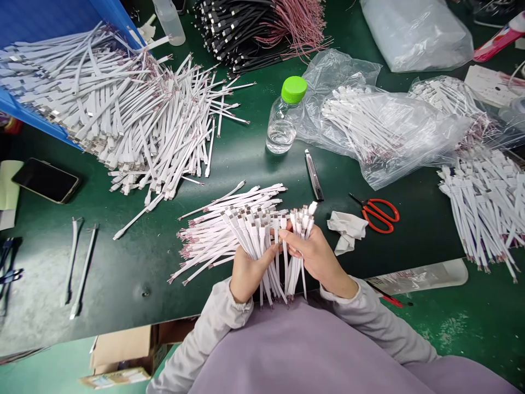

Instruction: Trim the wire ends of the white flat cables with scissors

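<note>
Both my hands hold one bundle of short white cables (274,235) upright at the near edge of the dark green table (254,158). My left hand (248,271) is closed around the left side of the bundle. My right hand (315,257) is closed on the right side, thumb pressed across several cables. Connector ends point up and away; bare wire ends hang toward my lap. A fanned pile of the same white cables (221,230) lies just left of the bundle on the table.
A big heap of white cables (123,120) spills from a blue bin (33,117) at far left. Black cables (246,27), a green-capped bottle (286,115), bagged cables (381,128), red scissors (379,213), a cutter (314,175), a crumpled tissue (348,229) and a phone (46,180) lie around.
</note>
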Available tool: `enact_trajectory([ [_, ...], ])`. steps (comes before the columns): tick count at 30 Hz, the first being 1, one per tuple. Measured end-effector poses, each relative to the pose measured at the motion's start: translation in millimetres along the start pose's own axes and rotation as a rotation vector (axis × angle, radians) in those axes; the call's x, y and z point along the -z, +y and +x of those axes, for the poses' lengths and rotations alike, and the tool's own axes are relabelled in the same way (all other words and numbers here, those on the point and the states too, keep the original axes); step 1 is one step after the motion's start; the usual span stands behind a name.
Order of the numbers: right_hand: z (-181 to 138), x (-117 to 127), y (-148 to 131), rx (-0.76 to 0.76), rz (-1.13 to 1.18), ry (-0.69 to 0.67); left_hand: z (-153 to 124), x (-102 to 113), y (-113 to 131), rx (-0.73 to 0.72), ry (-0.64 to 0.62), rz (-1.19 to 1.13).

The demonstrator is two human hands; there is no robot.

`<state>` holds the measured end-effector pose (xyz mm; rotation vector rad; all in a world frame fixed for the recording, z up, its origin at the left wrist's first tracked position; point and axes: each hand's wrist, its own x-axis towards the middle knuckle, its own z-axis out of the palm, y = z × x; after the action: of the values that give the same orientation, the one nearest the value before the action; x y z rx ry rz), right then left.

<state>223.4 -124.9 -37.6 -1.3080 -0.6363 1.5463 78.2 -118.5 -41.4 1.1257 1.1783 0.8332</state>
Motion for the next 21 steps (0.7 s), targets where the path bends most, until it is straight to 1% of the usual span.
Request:
enact_trajectory([
  [5,-1,2,1,0.009,-0.028,-0.024,0,-1,0,0.018,0.005,-0.059],
  [10,-1,4,3,0.027,-0.058,-0.022,0,-2,-2,0.097,0.024,-0.212],
  [13,-1,4,5,0.011,-0.062,-0.015,2,-2,-2,0.112,0.053,-0.246],
  [15,-1,5,5,0.017,-0.078,-0.013,3,-1,0,0.143,0.047,-0.287],
  [18,1,9,-3,0.082,-0.108,-0.040,4,1,3,0.221,0.004,-0.377],
  [21,2,19,-26,0.107,-0.078,-0.089,3,5,6,0.285,-0.046,-0.392],
])
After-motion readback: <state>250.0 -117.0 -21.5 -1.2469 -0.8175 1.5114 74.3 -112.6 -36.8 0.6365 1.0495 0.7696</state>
